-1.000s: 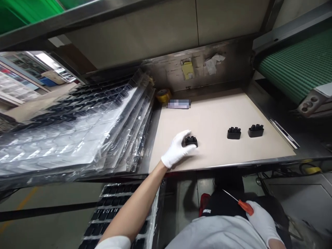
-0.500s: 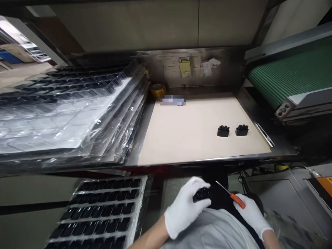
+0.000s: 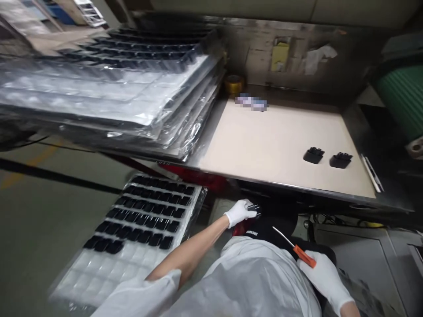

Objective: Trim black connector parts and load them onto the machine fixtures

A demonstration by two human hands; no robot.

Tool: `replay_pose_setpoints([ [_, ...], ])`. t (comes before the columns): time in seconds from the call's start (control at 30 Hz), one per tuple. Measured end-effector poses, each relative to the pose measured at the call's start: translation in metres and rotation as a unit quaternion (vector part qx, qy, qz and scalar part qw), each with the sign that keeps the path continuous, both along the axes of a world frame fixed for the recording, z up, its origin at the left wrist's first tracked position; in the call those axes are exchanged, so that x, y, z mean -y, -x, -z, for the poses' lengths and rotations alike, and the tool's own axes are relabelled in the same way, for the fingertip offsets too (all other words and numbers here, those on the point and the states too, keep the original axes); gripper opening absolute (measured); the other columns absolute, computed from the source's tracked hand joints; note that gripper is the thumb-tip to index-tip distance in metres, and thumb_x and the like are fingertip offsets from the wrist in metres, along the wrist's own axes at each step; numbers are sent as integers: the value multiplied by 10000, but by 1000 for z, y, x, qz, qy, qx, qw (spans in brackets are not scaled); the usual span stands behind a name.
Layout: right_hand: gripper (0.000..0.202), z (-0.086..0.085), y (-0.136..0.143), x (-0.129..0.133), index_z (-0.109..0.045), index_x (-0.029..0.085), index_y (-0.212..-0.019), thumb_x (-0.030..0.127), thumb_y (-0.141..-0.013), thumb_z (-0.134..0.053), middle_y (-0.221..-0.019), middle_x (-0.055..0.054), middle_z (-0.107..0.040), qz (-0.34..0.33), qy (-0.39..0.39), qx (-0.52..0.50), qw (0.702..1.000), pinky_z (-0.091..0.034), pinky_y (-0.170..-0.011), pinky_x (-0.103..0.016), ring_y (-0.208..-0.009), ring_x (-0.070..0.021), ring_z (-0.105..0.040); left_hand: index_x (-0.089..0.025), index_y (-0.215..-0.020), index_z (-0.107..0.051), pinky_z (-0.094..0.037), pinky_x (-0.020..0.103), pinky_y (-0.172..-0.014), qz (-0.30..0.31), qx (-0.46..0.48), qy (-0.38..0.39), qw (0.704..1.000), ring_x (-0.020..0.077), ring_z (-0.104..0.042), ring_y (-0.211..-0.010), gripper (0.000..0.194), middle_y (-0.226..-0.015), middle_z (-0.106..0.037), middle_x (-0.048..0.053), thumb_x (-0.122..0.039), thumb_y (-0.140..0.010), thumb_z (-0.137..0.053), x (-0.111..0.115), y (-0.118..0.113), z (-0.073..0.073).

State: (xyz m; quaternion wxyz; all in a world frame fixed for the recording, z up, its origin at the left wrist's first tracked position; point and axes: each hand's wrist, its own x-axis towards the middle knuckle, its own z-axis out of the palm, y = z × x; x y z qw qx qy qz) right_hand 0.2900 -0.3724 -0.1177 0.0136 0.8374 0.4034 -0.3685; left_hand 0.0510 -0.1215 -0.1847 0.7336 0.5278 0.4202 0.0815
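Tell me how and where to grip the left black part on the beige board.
Probably best: pinch the left black part by its lower side walls, coming down from above-left; its knobby top faces up, and the right black part sits beside it.

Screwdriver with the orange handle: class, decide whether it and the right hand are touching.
Touching. In the head view, the gloved right hand grips the screwdriver at the rear of its orange handle.
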Motion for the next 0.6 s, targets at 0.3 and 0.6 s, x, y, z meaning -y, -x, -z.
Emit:
replay_pose_setpoints([
  [0.3, 266, -10, -24, -33, -785, 234, -882, 452, -794, -660, -765, -55, -772, -78, 21, -37, 996, -456, -664, -296, -709, -246, -709, -142, -897, -736, -466, 294, -615, 152, 18, 29, 988, 191, -612, -703, 692, -785, -673, 52, -564, -415, -996, -1, 46, -3],
  [0.6, 340, -6, 4, -89, -811, 265, -947, 513, -784, -645, -976, -129, -810, -285, 39, 72, 955, -521, -759, -417, -860, -353, -753, -167, -954, -765, -505, 284, -776, 10, -125, -117, 985, 197, -665, -819, 395, -841, -718, 6, -183, -589, -915, 49, 101, 12],
])
